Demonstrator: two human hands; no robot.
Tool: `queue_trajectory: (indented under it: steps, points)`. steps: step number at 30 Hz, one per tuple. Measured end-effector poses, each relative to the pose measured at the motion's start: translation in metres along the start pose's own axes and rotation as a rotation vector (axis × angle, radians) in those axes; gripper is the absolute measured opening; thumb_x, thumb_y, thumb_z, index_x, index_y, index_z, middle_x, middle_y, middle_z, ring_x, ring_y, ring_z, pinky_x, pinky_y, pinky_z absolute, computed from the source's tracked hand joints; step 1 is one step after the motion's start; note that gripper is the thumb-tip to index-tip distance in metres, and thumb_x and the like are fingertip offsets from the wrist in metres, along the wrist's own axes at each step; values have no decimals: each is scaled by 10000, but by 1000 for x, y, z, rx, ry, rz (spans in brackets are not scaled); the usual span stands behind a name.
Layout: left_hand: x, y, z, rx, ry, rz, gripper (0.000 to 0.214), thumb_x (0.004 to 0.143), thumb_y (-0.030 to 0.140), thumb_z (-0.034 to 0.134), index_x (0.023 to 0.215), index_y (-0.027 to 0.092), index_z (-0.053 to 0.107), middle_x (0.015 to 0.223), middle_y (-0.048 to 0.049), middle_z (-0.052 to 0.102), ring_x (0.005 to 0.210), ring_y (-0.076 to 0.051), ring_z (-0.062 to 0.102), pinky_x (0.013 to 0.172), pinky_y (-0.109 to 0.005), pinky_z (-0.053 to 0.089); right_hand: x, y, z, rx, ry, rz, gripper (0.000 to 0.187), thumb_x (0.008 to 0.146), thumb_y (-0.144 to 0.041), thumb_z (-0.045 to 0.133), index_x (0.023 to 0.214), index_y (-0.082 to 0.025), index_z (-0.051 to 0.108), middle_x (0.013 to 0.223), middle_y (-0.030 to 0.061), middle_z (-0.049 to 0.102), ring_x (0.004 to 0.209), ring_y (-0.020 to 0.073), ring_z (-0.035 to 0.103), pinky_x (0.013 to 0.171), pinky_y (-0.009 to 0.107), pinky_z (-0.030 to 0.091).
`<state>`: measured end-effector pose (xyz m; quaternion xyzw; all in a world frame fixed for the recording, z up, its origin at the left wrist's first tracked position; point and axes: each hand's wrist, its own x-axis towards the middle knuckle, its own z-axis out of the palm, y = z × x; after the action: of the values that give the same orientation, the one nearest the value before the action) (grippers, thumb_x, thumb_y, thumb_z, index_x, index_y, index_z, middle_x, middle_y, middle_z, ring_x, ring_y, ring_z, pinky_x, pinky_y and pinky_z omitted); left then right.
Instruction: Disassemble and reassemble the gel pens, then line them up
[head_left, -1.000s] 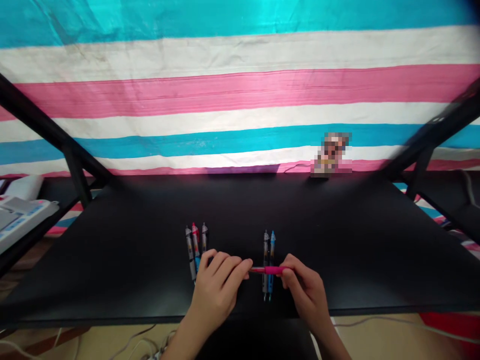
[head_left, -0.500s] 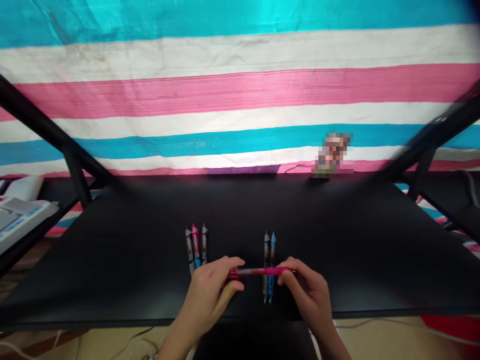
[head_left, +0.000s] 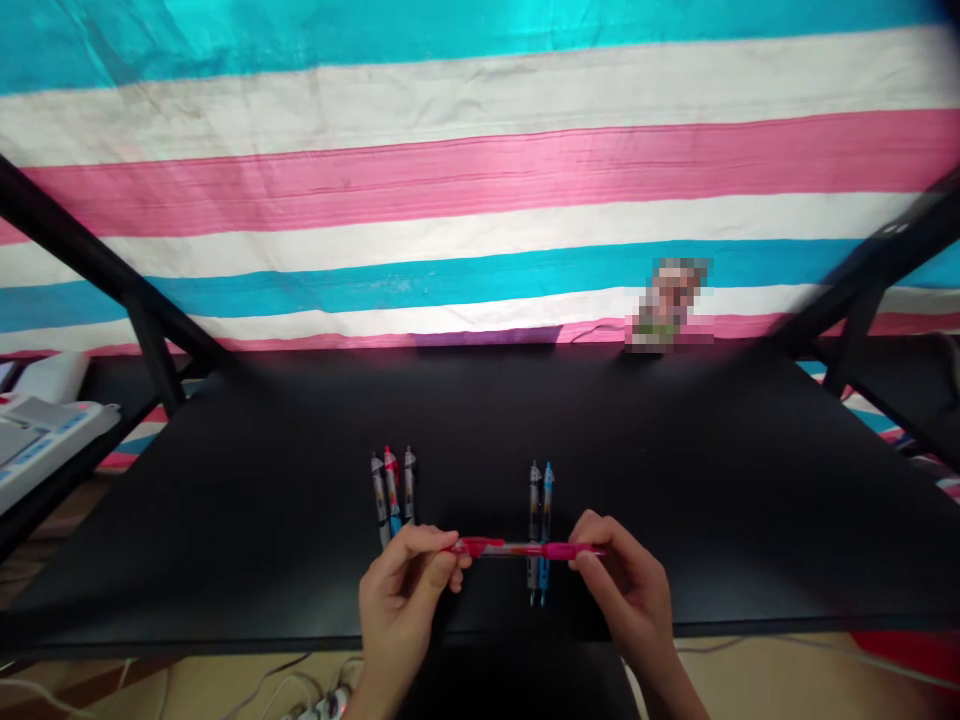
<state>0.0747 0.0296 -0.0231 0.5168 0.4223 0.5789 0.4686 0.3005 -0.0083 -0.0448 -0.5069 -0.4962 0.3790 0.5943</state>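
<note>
Nice and level there: your left hand [head_left: 401,600] pinches the red end of the pen [head_left: 517,549], your right hand [head_left: 622,590] the pink end, both grips even across the pair of pens [head_left: 534,510] on the worktop [head_left: 225,520].

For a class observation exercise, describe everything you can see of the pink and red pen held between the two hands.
The pen runs level and looks like plastic, with a red section at one end, a clear middle and a pink section at the other. The left hand pinches the red end and the right hand the pink end. It crosses above a grey pen and a blue pen; whether it touches them, and whether it is one piece, cannot be told.
</note>
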Motion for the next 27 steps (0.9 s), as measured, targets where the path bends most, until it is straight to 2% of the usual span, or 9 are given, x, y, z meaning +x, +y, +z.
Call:
queue_trajectory:
  steps: [2, 4, 7, 9, 11, 14, 19, 24, 27]
  points:
    - [-1, -4, 0, -43, 36, 14, 92, 927, 274, 790, 944, 187, 818, 757, -34, 739, 535, -117, 669, 569, -225, 581, -1, 2, -1, 10, 3, -10, 117, 1002, -345, 681, 952, -239, 673, 788, -1, 560, 699, 178, 499, 650, 300, 393]
    - [-2, -7, 1, -68, 55, 56, 77, 933, 259, 784, 946, 188, 812, 764, -32, 737, 543, -114, 673, 572, -219, 576, -1, 3, -2, 18, -3, -4, 138, 986, -377, 706, 1010, -243, 689, 796, -3, 573, 696, 176, 499, 650, 298, 395]
    - [-4, -8, 4, -84, 61, 83, 69, 932, 250, 784, 926, 183, 798, 743, -24, 715, 564, -120, 675, 562, -210, 556, 1, 1, -2, 30, -28, 22, 308, 1038, -435, 614, 823, -219, 666, 722, -3, 545, 654, 170, 480, 609, 298, 366]
    - [-5, -8, 7, -90, 97, 59, 78, 923, 254, 795, 913, 176, 789, 748, -21, 701, 574, -116, 662, 575, -215, 549, 2, -1, -1, 33, -28, 39, 415, 1079, -391, 544, 708, -211, 594, 691, -6, 521, 635, 160, 466, 600, 297, 350]
    - [-6, -8, 10, -94, 131, 51, 92, 920, 258, 798, 904, 168, 784, 749, -22, 694, 573, -111, 647, 578, -217, 542, 2, -3, -1, 39, -19, 46, 367, 1071, -343, 559, 730, -214, 597, 700, -13, 521, 645, 157, 466, 608, 290, 351]
    - [-5, -7, 9, -101, 107, 117, 94, 927, 250, 787, 905, 158, 786, 719, -30, 689, 560, -122, 647, 536, -214, 529, 1, -3, -1, 51, -7, 39, 166, 1019, -341, 636, 902, -231, 679, 778, -7, 578, 695, 167, 504, 638, 288, 381]
    - [-2, -6, 5, -108, 86, 200, 62, 949, 213, 755, 933, 169, 796, 717, -28, 689, 562, -114, 653, 527, -189, 542, 0, -1, 0, 53, -22, 41, 403, 1053, -355, 572, 675, -212, 568, 662, -4, 523, 622, 163, 471, 591, 300, 354]
    - [-2, -4, 6, -128, 117, 196, 62, 944, 220, 760, 940, 175, 802, 772, -23, 678, 530, -106, 664, 482, -183, 550, -2, -2, -1, 54, -26, 39, 246, 998, -376, 661, 809, -218, 654, 721, 9, 564, 667, 179, 497, 608, 306, 389]
    - [-2, -4, 7, -175, 121, 175, 62, 951, 232, 751, 956, 187, 794, 811, -8, 657, 496, -87, 654, 445, -167, 523, -4, 1, -1, 54, -46, 53, 351, 1030, -423, 608, 756, -209, 656, 654, 1, 575, 571, 154, 495, 548, 288, 375]
